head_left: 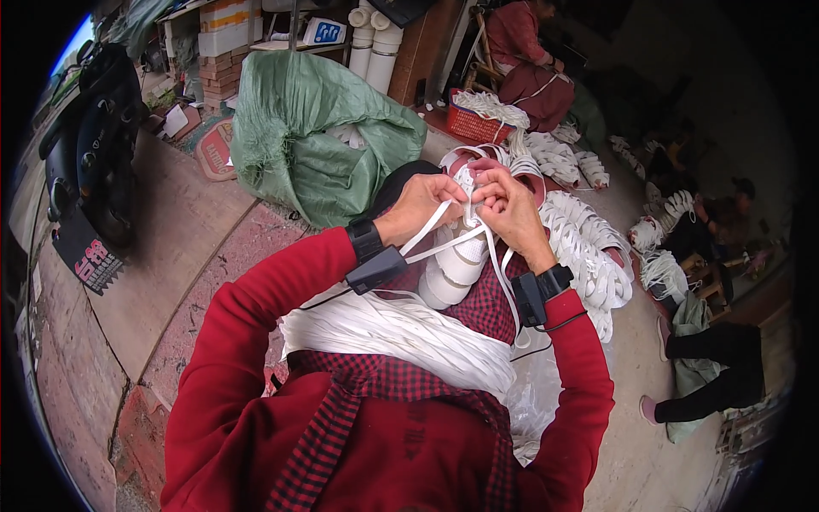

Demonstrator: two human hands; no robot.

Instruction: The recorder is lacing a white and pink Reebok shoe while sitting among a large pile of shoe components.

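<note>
Over my lap, my left hand pinches a white flat shoelace at the front of a white shoe upper. My right hand is closed with thumb and fingertips together at the other side of the upper, on the lace there. Lace ends cross below the hands and hang down. Beneath them a stack of nested white shoe uppers lies along my checked apron. A thick bundle of white laces rests across my waist. The fingertips partly hide the eyelets.
A green woven sack stands open ahead on the left. More stacked white uppers lie on the right. A red basket holds white pieces near a seated person. A dark scooter stands far left; another person's legs show right.
</note>
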